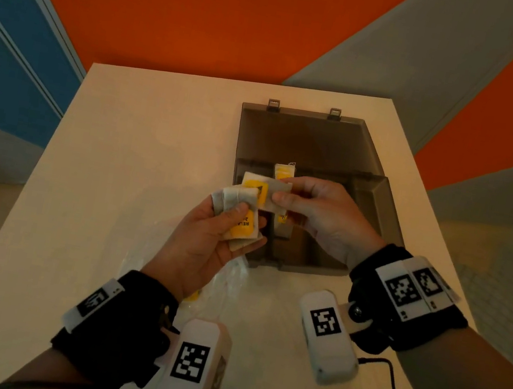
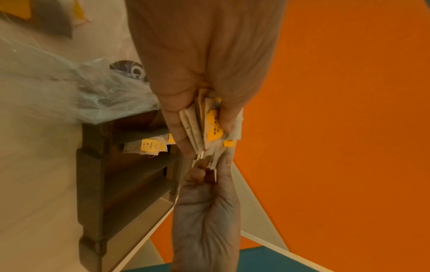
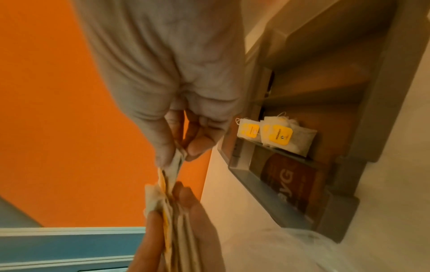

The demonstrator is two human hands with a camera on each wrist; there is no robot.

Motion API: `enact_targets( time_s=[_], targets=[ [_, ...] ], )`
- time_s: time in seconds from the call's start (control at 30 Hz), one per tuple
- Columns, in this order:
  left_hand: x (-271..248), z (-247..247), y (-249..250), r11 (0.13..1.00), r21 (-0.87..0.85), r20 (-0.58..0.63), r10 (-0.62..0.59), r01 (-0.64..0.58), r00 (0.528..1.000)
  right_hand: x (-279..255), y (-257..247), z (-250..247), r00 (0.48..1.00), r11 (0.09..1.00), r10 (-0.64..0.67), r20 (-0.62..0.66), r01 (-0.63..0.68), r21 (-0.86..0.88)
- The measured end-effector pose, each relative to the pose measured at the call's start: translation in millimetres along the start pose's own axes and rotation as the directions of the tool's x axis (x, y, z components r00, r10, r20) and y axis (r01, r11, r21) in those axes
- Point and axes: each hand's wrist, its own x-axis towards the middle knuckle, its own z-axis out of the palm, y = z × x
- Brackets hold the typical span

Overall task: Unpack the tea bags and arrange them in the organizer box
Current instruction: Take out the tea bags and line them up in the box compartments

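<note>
My left hand (image 1: 223, 222) grips a fanned stack of white tea bags with yellow tags (image 1: 243, 222), held above the front left corner of the grey organizer box (image 1: 381, 212). My right hand (image 1: 285, 199) pinches the top tea bag (image 1: 274, 192) of that stack between thumb and forefinger. In the left wrist view the stack (image 2: 209, 125) sits between my left thumb and fingers. In the right wrist view the pinched bag (image 3: 174, 165) shows edge-on. Two or three tea bags (image 3: 279, 136) stand in one box compartment, and a brown packet (image 3: 291, 184) lies in the adjoining one.
The box lid (image 1: 305, 138) lies open flat toward the far side of the white table (image 1: 140, 147). A crumpled clear plastic bag (image 2: 69, 92) lies on the table under my left hand, beside the box. Table edges run close on both sides.
</note>
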Motion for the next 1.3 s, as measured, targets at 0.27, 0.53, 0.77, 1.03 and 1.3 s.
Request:
enact_targets(
  time_s=[0.27,0.53,0.77,1.03,1.3],
  targets=[
    [2,-5,4,0.999,-0.024,-0.036,-0.05,0.049,0.998,-5,-15,-14,0.983,0.98,-0.176,0.04,0.171,0.105],
    [-6,1,8,0.956,0.203,0.084,-0.232,0.212,0.969,-12,-37,-6,0.883,0.939,-0.137,0.448,0.26,-0.224],
    [-12,3,16,0.932,0.283,0.182,-0.285,0.227,0.941,-6,-41,8,0.882,0.612,-0.021,0.472,0.385,-0.691],
    [-13,5,23,0.765,0.641,0.165,-0.224,0.068,0.961,-6,-29,4,0.895,0.801,0.028,0.445,0.246,-0.546],
    [-9,10,24,0.522,0.853,-0.02,0.017,0.008,1.0,-13,-10,12,0.889,0.719,-0.187,0.417,0.413,-0.558]
  ],
)
